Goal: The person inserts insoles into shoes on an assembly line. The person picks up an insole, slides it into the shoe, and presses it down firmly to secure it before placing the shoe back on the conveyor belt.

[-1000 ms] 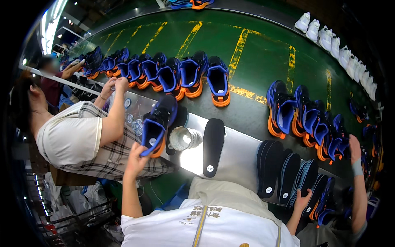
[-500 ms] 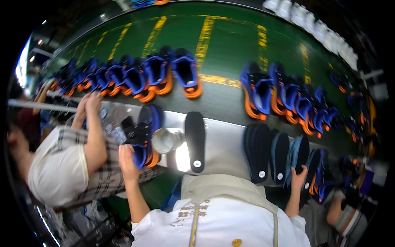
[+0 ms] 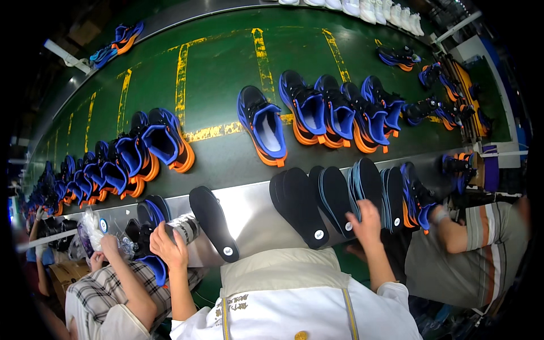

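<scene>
My left hand (image 3: 169, 249) is closed on a black and blue sports shoe (image 3: 153, 271) at the bench's left; the hand covers the shoe's middle. A can-like cylinder (image 3: 186, 226) lies against its fingers. To the right of that lies a single black insole (image 3: 214, 221) with a round white label at its heel. My right hand (image 3: 365, 224), fingers apart, is at the lower end of a stack of black insoles with blue edges (image 3: 365, 178). More insole stacks lie on both sides, one black (image 3: 297, 207), one blue-edged (image 3: 392, 192).
Beyond the metal bench (image 3: 255, 226) runs a green conveyor (image 3: 221, 73) with yellow markings. Rows of black, blue and orange shoes (image 3: 167, 139) stand along its near edge. A co-worker in plaid (image 3: 113, 289) sits at left, another in grey (image 3: 470, 255) at right. White shoes (image 3: 374, 10) line the far side.
My view has swung, so the bench and shoes sit differently. My right hand's fingers have spread at the insole stack. My left hand remains at the shoe.
</scene>
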